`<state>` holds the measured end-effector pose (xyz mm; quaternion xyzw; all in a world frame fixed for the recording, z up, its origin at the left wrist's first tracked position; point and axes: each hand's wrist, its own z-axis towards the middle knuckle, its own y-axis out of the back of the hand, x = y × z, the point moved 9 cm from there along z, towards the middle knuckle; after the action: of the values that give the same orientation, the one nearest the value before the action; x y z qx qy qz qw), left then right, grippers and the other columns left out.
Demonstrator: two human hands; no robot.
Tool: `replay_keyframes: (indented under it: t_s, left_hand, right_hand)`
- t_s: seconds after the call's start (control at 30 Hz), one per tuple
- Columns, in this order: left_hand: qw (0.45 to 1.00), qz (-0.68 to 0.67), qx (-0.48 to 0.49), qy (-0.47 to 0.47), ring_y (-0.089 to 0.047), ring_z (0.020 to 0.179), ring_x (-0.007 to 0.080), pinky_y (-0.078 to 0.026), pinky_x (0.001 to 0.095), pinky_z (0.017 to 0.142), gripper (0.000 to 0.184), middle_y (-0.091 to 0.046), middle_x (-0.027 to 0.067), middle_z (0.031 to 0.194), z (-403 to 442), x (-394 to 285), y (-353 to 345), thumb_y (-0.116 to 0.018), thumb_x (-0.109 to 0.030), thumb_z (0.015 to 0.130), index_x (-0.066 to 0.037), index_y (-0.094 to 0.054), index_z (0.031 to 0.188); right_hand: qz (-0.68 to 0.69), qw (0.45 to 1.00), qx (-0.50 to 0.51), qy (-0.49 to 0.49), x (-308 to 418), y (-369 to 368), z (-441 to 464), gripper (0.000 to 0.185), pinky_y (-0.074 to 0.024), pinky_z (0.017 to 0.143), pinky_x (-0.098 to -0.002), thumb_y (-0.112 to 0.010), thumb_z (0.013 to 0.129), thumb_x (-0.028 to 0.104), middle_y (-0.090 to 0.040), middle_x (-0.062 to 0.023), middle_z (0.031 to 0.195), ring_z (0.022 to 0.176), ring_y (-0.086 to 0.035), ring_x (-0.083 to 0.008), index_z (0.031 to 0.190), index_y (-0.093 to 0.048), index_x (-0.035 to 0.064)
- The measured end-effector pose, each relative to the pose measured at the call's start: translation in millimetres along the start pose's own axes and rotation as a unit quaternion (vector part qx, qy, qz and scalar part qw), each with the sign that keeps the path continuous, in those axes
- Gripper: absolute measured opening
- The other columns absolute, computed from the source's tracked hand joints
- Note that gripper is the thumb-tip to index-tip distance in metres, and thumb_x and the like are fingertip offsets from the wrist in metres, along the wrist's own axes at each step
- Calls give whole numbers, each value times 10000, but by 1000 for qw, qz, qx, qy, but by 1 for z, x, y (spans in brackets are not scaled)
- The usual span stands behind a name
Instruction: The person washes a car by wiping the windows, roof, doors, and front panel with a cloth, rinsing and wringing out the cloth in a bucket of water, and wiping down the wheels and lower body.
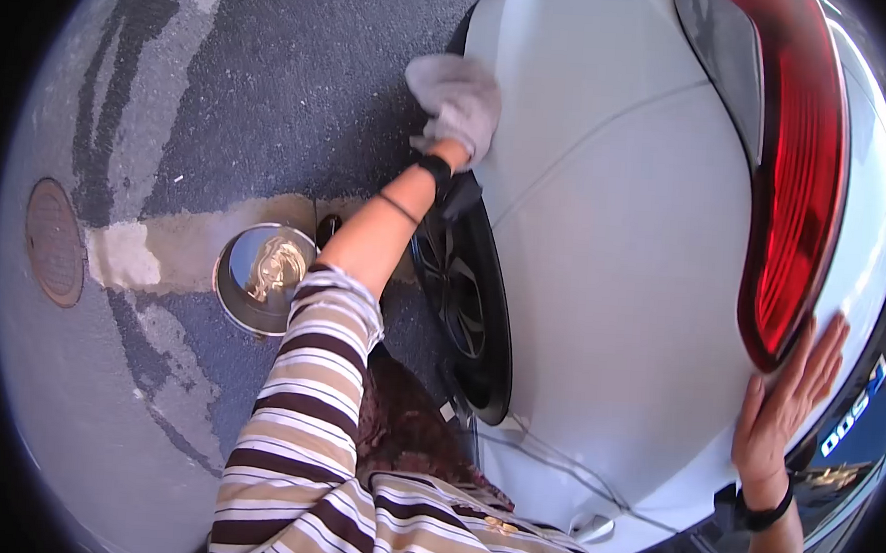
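A light grey cloth (453,92), blurred, lies against the edge of the white car body (615,235), above the wheel (462,298). My left hand (466,128) holds this cloth, which hides most of its fingers; a black band circles the wrist. On the right, my bare right hand (789,405) rests open on the car's rear panel, fingers spread, just below the tip of the red tail light (803,185). It holds nothing and also has a black band at the wrist.
A round bucket (220,283) of liquid stands on the pavement left of my left forearm. Farther left is a round metal cover (54,241) in the ground. The car's dark rear section with lettering (854,410) is at the far right.
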<state>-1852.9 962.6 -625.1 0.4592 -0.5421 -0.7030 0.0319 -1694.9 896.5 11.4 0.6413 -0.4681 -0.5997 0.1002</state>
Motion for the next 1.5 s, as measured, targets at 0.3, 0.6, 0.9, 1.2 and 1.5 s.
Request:
replay_keyframes:
  t_s: [0.3,0.6,0.9,1.2,1.5]
  left_hand:
    - [905,404,20,131,-475,1259,341,-370,468,1042,388,-510,196,1333,-250,-153,100,-417,-231,946,-27,-531,1256]
    - [954,178,162,-181,-514,1166,317,-402,445,994,356,-548,163,1247,-513,-331,129,-464,-273,938,-54,-570,1198]
    - [905,111,232,-340,-553,1074,293,-435,421,947,329,-586,129,1161,-599,-360,154,-510,-314,930,-81,-609,1140]
    - [850,115,210,-468,-591,981,269,-467,398,899,309,-625,96,1074,-556,-372,236,-557,-356,922,-108,-648,1083]
    - [874,2,256,-414,-560,1130,244,-454,322,988,515,-606,92,1213,-539,-322,337,-716,-295,825,-78,-558,1265]
  right_hand:
    - [23,995,-99,-12,0,0,-12,635,-49,1179,-533,-472,983,353,-167,-182,1601,1487,-104,-386,1542,-249,151]
    - [132,983,-122,-31,45,43,-62,710,-208,1104,-665,-530,944,388,-163,-262,1558,1441,-179,-444,1508,-243,67]
    - [320,906,-264,83,115,108,-226,532,-386,1016,-525,-480,997,367,-400,-232,1450,1242,-498,-376,1449,-372,109]
    - [562,820,-87,-63,104,62,-335,421,-495,833,-454,-484,999,321,-592,-251,1123,962,-613,-411,1300,-458,27]
    - [859,226,62,-455,285,-128,-513,700,-487,899,-463,-363,957,652,-296,-139,1541,1279,-425,-400,1493,-328,204]
